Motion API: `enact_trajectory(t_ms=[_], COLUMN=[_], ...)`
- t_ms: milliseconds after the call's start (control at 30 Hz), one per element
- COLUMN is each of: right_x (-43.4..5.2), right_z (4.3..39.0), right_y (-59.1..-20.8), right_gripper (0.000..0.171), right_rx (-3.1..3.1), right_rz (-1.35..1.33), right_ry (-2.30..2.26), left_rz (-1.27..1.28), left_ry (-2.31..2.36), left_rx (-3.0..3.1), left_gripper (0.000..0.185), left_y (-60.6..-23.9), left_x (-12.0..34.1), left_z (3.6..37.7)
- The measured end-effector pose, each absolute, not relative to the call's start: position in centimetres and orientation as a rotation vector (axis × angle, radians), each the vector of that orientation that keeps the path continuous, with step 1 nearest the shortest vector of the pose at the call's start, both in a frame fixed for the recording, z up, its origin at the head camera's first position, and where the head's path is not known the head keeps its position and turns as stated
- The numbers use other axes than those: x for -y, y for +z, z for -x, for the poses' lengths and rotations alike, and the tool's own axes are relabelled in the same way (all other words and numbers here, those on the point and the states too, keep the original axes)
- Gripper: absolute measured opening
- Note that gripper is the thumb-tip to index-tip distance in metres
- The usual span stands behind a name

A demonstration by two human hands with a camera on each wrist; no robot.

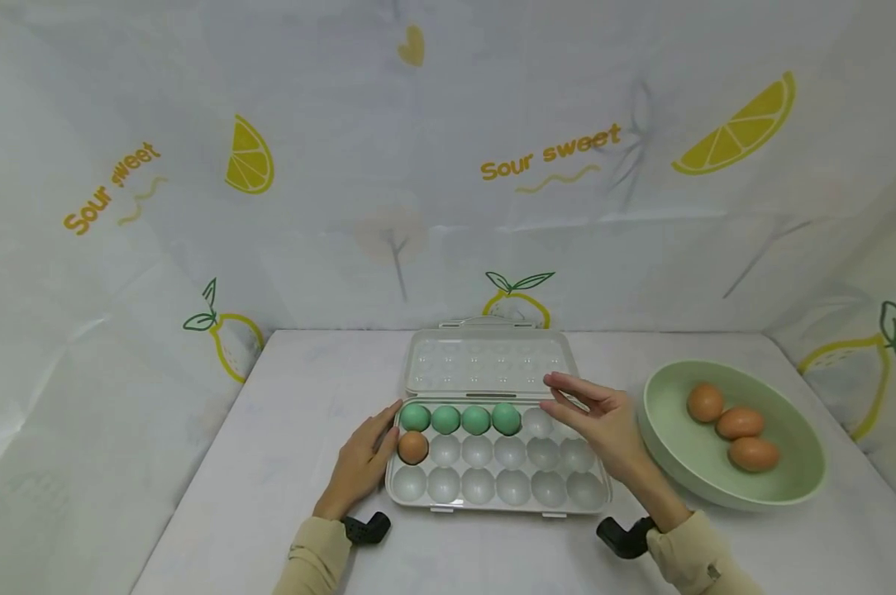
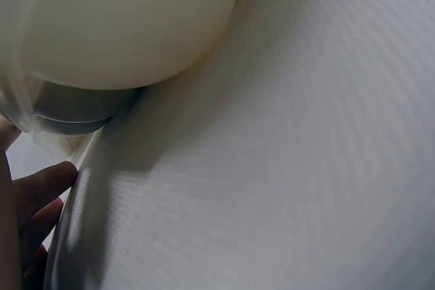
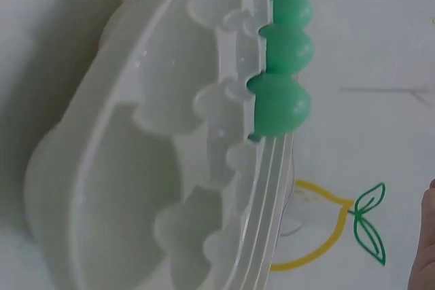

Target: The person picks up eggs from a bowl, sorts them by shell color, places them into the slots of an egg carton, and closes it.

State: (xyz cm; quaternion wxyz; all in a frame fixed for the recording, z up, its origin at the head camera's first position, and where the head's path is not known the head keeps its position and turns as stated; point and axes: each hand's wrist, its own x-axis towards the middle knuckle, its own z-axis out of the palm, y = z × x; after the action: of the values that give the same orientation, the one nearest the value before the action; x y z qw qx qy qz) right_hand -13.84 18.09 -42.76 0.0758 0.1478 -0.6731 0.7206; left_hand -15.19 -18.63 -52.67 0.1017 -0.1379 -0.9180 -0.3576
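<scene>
An open pale egg tray (image 1: pixel 493 506) lies on the table with its clear lid (image 1: pixel 485 364) folded back. Four green eggs (image 1: pixel 460 419) fill the left of the back row, and one brown egg (image 1: pixel 413 447) sits at the left end of the middle row. My left hand (image 1: pixel 388 434) rests with straight fingers against the tray's left side, beside the brown egg. Over the tray's back right cups hovers my right hand (image 1: pixel 548 393), fingers relaxed and holding nothing. In the right wrist view the tray (image 3: pixel 136 168) and the green eggs (image 3: pixel 282 45) show close up.
A light green bowl (image 1: pixel 664 463) with three brown eggs (image 1: pixel 740 423) stands right of the tray. White cloth printed with lemons covers the table and rises as walls behind and at both sides. The left wrist view shows only a tray cup (image 2: pixel 122 25) and my fingers (image 2: pixel 41 188).
</scene>
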Motion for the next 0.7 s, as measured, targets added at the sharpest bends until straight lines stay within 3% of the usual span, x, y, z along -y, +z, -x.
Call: enact_trajectory(t_ms=[500,700], right_x=[-27.9,-32.5], right_z=[12.4,12.1], right_y=[-43.0,-43.2], right_gripper=[0.046,0.048], right_rx=[2.013,2.090], right_rz=[-0.416,-0.545], right_ry=[2.168,2.085], left_rz=[0.406,0.407], left_ry=[-1.054,-1.043], left_rx=[2.712,2.710], left_gripper=[0.047,0.046], left_y=[-52.9,-52.5], left_x=[18.5,18.4], left_z=[15.2,15.1])
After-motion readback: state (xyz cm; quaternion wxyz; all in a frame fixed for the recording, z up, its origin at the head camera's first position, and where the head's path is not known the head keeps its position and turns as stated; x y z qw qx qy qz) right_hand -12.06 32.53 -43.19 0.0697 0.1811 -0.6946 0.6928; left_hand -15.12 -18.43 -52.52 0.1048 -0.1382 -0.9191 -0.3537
